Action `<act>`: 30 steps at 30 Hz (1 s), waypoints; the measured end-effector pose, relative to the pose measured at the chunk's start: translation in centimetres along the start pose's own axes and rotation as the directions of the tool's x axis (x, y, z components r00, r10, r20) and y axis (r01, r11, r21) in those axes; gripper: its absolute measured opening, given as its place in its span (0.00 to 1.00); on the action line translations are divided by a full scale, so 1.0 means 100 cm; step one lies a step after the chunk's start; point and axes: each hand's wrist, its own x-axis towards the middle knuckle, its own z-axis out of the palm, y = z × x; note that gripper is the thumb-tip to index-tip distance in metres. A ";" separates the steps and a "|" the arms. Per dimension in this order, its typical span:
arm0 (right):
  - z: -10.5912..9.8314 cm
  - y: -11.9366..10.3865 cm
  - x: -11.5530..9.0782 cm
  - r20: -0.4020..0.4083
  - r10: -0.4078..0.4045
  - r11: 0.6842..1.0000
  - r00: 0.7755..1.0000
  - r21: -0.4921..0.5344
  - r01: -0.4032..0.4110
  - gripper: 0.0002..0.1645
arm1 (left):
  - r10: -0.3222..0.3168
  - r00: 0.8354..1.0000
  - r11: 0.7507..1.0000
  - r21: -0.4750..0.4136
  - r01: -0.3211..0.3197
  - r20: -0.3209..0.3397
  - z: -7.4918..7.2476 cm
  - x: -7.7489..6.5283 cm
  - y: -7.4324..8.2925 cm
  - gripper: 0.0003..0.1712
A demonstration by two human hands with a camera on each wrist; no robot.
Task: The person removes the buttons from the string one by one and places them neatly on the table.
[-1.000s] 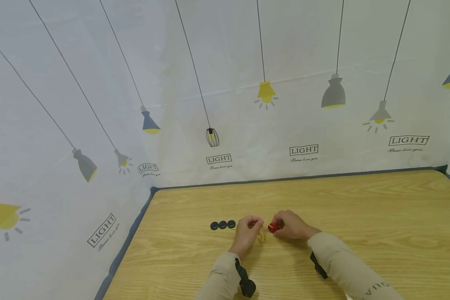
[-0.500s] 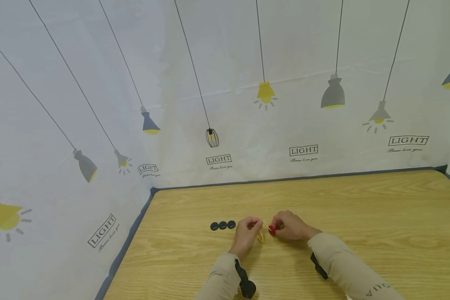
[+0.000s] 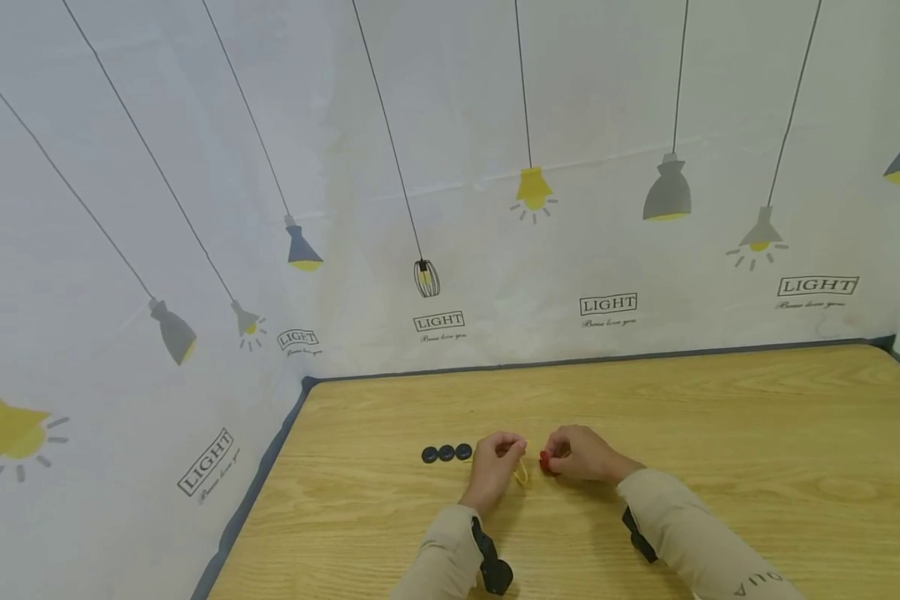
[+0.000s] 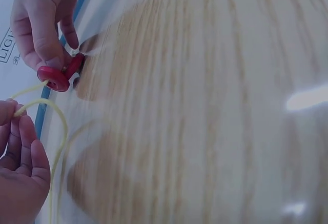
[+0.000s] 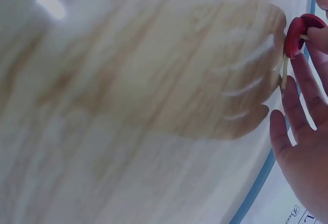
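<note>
My left hand (image 3: 492, 468) pinches a yellow cord (image 4: 61, 126) between thumb and fingertips, and a loop of it hangs below. Just to the right, my right hand (image 3: 587, 452) holds red buttons (image 3: 546, 463) between its thumb and finger. In the left wrist view two red discs show, the nearer red button (image 4: 53, 78) with holes in its face and the cord running from it to my left hand. A short cord end (image 5: 285, 73) hangs from the red buttons (image 5: 293, 38) in the right wrist view. Both hands are close over the table.
Three black buttons (image 3: 446, 452) lie in a row on the wooden table (image 3: 682, 400), left of my left hand, with some cord beside them. A white sheet (image 3: 480, 217) printed with lamps stands behind the table's far edge.
The red buttons have turned in my right fingers, from facing up with cord across them to nearly edge-on in the head view. My left hand has stayed almost still.
</note>
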 end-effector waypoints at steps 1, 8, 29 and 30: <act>0.000 0.000 0.000 -0.009 0.005 1.000 1.000 0.003 -0.005 0.04 | -0.001 1.000 1.000 0.001 0.001 -0.001 0.000 0.000 0.000 0.08; 0.000 -0.002 0.000 -0.077 0.028 0.999 0.997 -0.025 -0.030 0.06 | 0.002 1.000 1.000 0.025 -0.002 -0.004 0.001 -0.002 -0.002 0.08; 0.000 0.001 0.001 0.006 0.032 0.999 0.999 0.019 -0.032 0.04 | 0.004 1.000 1.000 0.010 -0.004 -0.002 0.004 0.001 0.001 0.09; 0.000 0.001 0.001 0.006 0.031 0.999 0.999 0.022 -0.032 0.05 | 0.005 1.000 1.000 0.005 -0.005 -0.002 0.004 0.001 0.003 0.09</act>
